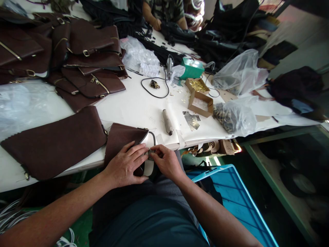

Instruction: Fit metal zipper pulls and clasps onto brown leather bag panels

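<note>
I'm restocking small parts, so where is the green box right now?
In the head view, the green box sits on the white table, a little right of centre in the upper part, just beyond the cardboard box of gold-coloured bits.

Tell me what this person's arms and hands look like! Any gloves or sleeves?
No gloves: the left hand and right hand are both bare. The left forearm and right forearm are bare too. I see no sleeves, watch or bracelet on the parts in view. The shirt is dark blue-green.
</note>
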Demonstrator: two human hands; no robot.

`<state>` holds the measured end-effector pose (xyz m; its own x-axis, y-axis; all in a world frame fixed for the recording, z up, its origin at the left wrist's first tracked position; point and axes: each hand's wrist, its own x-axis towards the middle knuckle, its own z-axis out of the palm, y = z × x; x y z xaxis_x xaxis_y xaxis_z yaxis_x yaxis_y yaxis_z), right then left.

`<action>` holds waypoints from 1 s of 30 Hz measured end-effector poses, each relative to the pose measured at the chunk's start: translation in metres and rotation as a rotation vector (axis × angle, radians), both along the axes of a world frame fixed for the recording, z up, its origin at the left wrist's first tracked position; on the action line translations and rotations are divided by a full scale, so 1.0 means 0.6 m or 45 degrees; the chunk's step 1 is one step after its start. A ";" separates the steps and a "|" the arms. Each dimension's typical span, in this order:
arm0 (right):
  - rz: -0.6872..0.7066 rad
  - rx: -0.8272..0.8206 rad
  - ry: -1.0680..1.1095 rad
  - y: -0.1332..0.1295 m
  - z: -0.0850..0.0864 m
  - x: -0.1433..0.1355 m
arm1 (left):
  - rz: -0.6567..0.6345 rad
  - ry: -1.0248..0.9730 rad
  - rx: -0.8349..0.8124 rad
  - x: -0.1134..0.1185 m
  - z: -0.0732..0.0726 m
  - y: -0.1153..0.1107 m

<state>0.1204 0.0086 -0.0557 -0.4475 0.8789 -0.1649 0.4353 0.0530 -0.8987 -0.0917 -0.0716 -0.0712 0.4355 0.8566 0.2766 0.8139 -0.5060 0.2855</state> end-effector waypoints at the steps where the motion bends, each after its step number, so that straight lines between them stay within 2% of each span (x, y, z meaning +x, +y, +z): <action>1: -0.004 0.021 -0.034 0.000 -0.001 0.000 | -0.001 0.000 0.000 0.000 0.001 0.000; 6: -0.045 0.248 -0.175 -0.009 -0.006 -0.002 | -0.002 0.000 0.006 -0.001 0.003 0.001; 9: -0.057 0.221 -0.160 -0.010 -0.001 0.001 | -0.005 0.002 -0.004 -0.001 0.003 0.001; 11: -0.063 0.240 -0.130 0.006 0.010 0.006 | -0.004 -0.007 -0.009 -0.001 0.002 0.001; 15: -0.206 0.608 -0.193 0.091 0.038 0.008 | -0.010 -0.029 -0.018 -0.001 -0.001 0.002; 18: -0.179 0.722 -0.514 0.173 0.041 0.003 | -0.014 -0.034 -0.017 -0.002 -0.001 0.002; 20: -0.103 0.671 -0.658 0.212 0.035 0.001 | -0.026 -0.031 -0.014 -0.003 0.000 0.001; 22: -0.093 0.549 -0.591 0.232 0.029 0.005 | -0.030 -0.029 -0.007 -0.003 0.001 0.001; 24: -0.146 0.287 -0.294 0.234 0.028 0.012 | -0.015 -0.026 -0.005 -0.002 0.001 0.000; 27: -0.185 -0.196 0.288 0.210 0.037 0.022 | 0.014 -0.025 -0.014 0.000 -0.002 0.000; 29: -0.144 -0.327 0.481 0.184 0.051 0.026 | 0.023 -0.024 -0.020 0.001 -0.004 0.000; 30: -0.114 -0.309 0.482 0.171 0.059 0.028 | 0.023 -0.023 -0.021 0.001 -0.004 0.000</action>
<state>0.1375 0.1113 -0.0202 -0.4399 0.8731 -0.2101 0.0673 -0.2013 -0.9772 -0.0911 -0.0716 -0.0739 0.4147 0.8689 0.2703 0.8176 -0.4862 0.3084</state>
